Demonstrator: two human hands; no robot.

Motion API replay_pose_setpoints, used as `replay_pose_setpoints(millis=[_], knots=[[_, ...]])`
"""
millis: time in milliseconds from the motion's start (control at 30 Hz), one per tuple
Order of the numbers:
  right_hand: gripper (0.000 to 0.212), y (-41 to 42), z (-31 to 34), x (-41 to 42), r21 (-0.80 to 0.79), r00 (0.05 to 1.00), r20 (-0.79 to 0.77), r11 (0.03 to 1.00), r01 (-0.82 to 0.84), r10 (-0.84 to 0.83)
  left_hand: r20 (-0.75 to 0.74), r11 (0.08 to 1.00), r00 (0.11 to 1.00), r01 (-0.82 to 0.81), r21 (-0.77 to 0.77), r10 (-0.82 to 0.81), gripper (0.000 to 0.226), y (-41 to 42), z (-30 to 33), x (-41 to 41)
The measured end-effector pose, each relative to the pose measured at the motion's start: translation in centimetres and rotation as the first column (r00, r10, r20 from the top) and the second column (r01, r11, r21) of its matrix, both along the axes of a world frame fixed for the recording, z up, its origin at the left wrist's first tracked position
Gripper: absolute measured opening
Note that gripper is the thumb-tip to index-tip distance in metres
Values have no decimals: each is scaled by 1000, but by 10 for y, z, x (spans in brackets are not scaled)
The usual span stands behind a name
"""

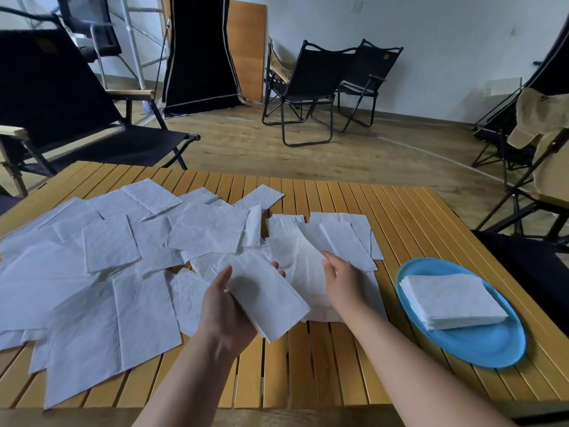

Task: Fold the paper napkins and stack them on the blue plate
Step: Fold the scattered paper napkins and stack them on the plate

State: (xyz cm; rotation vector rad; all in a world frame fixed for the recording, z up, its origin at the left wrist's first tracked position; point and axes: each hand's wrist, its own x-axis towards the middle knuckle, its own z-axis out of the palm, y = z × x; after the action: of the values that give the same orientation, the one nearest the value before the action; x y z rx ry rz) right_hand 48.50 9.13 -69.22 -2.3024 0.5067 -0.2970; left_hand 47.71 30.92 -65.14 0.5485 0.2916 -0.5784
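My left hand [226, 312] holds a folded white napkin [268, 295] above the table, thumb on top and fingers underneath. My right hand [343, 278] rests on another napkin [303, 263] lying just right of it, fingers pointing left; whether it pinches the paper I cannot tell. Several unfolded white napkins [101, 272] are spread loosely over the left and middle of the wooden slatted table [415, 217]. At the right stands the blue plate [480, 346] with a neat stack of folded napkins [452, 300] on it.
Black folding chairs stand around the table: one at the far left [70, 118], two at the back [311, 84], more at the right [529, 149]. A black seat [532, 272] sits close to the table's right edge.
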Motion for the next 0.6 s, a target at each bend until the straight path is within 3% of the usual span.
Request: replay_pose_setpoints(millis=[100,267,433,600], knots=[[23,4,1,-9,95,995,93,995,14,-23,-5,1000,1000,-16,12,16,56,2,1,0],[33,12,10,-31,319,992,86,946,61,-93,-28,999,999,-45,20,45,57,4,6,-2],[25,-4,16,-37,505,920,16,798,330,-391,-47,999,998,-39,20,40,58,5,9,-6],[24,-19,3,-44,491,860,6,751,443,-511,-31,999,999,-28,41,29,58,4,4,-9]])
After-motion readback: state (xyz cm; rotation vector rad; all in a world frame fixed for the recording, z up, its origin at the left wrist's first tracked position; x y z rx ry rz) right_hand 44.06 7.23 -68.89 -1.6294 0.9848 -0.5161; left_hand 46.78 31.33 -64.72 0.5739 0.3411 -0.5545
